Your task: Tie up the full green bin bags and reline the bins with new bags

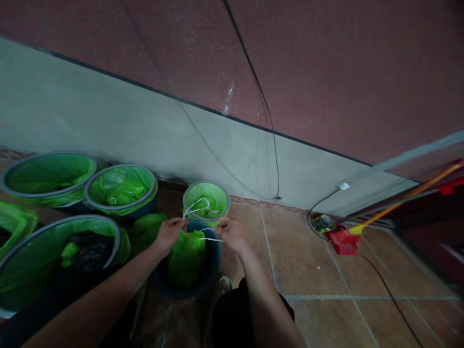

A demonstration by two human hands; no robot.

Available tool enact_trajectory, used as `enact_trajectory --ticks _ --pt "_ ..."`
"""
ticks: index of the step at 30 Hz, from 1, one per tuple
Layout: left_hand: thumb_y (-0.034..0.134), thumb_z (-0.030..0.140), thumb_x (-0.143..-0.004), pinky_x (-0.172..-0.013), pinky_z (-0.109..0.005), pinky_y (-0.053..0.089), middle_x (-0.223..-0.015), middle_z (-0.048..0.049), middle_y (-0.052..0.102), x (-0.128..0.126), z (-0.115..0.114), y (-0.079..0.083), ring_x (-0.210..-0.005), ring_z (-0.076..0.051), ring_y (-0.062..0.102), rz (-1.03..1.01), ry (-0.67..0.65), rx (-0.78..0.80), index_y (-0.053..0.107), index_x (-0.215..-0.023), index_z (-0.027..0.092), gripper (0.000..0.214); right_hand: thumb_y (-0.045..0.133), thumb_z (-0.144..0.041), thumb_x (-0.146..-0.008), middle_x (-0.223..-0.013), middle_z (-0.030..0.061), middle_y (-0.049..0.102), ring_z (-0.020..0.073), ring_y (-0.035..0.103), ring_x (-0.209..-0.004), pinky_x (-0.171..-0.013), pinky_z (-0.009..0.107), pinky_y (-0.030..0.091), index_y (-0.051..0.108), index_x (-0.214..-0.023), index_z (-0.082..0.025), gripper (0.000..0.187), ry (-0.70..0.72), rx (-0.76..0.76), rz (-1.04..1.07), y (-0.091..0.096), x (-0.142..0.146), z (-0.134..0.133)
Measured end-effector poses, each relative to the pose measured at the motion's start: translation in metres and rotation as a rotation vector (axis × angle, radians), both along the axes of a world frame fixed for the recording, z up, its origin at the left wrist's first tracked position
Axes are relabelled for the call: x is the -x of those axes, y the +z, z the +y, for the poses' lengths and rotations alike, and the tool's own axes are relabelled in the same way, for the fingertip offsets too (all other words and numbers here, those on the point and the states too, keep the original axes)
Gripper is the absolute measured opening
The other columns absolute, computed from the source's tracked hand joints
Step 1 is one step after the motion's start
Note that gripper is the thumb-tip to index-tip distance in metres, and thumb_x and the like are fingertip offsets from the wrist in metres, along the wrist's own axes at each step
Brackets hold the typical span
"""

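A green trash bag [185,258] with white drawstrings stands gathered inside a dark blue bin [214,273] in front of me. My left hand [171,235] pinches a white drawstring [195,208] at the bag's top left, and its loop sticks up above the fingers. My right hand [231,234] is closed at the other side on a second white string [212,239], which is stretched from the bag's mouth. Just behind the hands stands a small bin [187,193] with a grey rim and a green liner. The left fingertips partly hide the string.
At left are several green-lined bins with grey rims, one [118,241] holding black bags. On the right, a red dustpan [344,241] and a yellow-handled tool [384,210] lie near a round can-like object [324,223]. A black cable [393,299] crosses the tiled floor.
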State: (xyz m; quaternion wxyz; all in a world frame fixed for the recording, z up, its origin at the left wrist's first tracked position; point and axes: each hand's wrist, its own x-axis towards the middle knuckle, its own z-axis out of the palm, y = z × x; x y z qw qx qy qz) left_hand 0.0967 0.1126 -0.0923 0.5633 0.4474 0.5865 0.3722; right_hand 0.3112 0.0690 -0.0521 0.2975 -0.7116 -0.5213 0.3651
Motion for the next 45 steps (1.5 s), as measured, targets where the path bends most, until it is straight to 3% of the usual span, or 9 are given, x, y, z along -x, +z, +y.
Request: enact_trajectory --ticks 5,9,13,16,20,24,32,38,45 --pt "0.06 0.045 -0.066 -0.058 -0.027 0.04 -0.06 -0.0015 0.063 0.006 0.003 -0.002 -0.059 -0.016 0.055 0.078 0.024 -0.045 0.071 -0.07 0.017 0.031 0.077 -0.028 -0.072 -0.06 -0.002 0.061 0.013 0.054 -0.058 -0.059 0.026 0.036 0.067 -0.066 -0.019 0.015 0.426 0.367 -0.231 0.001 0.007 -0.023" --pt "0.057 0.047 -0.07 -0.058 -0.028 0.038 -0.06 -0.0016 0.065 0.006 0.001 0.001 -0.059 -0.017 0.055 0.184 -0.111 -0.123 0.071 -0.069 0.019 0.032 0.061 -0.03 -0.088 -0.055 -0.0045 0.05 0.0093 0.045 -0.053 -0.055 0.024 0.032 0.064 -0.068 -0.018 0.023 0.559 0.304 0.009 0.008 0.018 -0.023" --pt "0.052 0.049 -0.076 -0.063 -0.028 0.041 -0.062 -0.0012 0.066 0.003 -0.001 0.004 -0.063 -0.018 0.058 0.229 -0.263 -0.24 0.069 -0.066 0.021 0.034 0.047 -0.047 -0.098 -0.063 -0.0037 0.053 0.0088 0.044 -0.056 -0.057 0.022 0.034 0.061 -0.082 -0.018 0.036 0.485 0.163 0.384 0.01 0.02 -0.015" --pt "0.051 0.05 -0.076 -0.065 -0.029 0.042 -0.066 -0.0018 0.069 0.002 -0.002 0.006 -0.066 -0.019 0.06 0.242 -0.302 -0.248 0.069 -0.068 0.02 0.035 0.052 -0.052 -0.095 -0.061 -0.0033 0.052 0.0092 0.045 -0.057 -0.057 0.022 0.035 0.055 -0.07 -0.019 0.041 0.386 0.151 0.311 0.008 0.02 -0.012" --pt "0.052 0.049 -0.076 -0.064 -0.029 0.042 -0.062 -0.0015 0.066 0.001 -0.006 0.009 -0.064 -0.019 0.059 0.209 -0.353 -0.211 0.067 -0.067 0.02 0.035 0.049 -0.057 -0.095 -0.068 -0.0007 0.059 0.0105 0.05 -0.06 -0.061 0.023 0.041 0.059 -0.073 -0.019 0.045 0.481 0.104 0.433 0.005 0.024 -0.013" --pt "0.051 0.051 -0.077 -0.056 -0.027 0.036 -0.053 0.001 0.057 -0.003 -0.01 0.01 -0.054 -0.015 0.05 0.194 -0.391 -0.167 0.062 -0.062 0.021 0.036 0.052 -0.061 -0.092 -0.069 -0.0013 0.058 0.0115 0.053 -0.065 -0.066 0.024 0.043 0.061 -0.072 -0.019 0.047 0.445 -0.004 0.379 0.004 0.029 -0.012" --pt "0.049 0.046 -0.075 -0.054 -0.027 0.032 -0.052 0.001 0.053 -0.004 -0.013 -0.002 -0.055 -0.015 0.047 0.228 -0.382 -0.105 0.059 -0.057 0.021 0.032 0.055 -0.064 -0.089 -0.076 0.001 0.066 0.0141 0.061 -0.07 -0.073 0.028 0.051 0.065 -0.073 -0.02 0.048 0.457 0.042 0.508 0.003 0.041 -0.011" --pt "0.05 0.044 -0.073 -0.053 -0.027 0.031 -0.052 0.0017 0.05 -0.005 -0.017 -0.002 -0.053 -0.015 0.044 0.213 -0.337 -0.038 0.062 -0.061 0.02 0.03 0.059 -0.063 -0.087 -0.07 -0.0003 0.063 0.0127 0.058 -0.066 -0.07 0.027 0.05 0.064 -0.069 -0.02 0.047 0.347 -0.001 0.512 -0.002 0.043 -0.008" --pt "0.052 0.044 -0.073 -0.053 -0.026 0.03 -0.054 0.0012 0.051 -0.008 -0.022 -0.005 -0.054 -0.014 0.041 0.173 -0.412 -0.048 0.067 -0.064 0.018 0.031 0.06 -0.069 -0.082 -0.07 0.0001 0.063 0.0114 0.059 -0.067 -0.067 0.024 0.048 0.065 -0.071 -0.018 0.052 0.274 0.022 0.579 -0.001 0.046 -0.005"
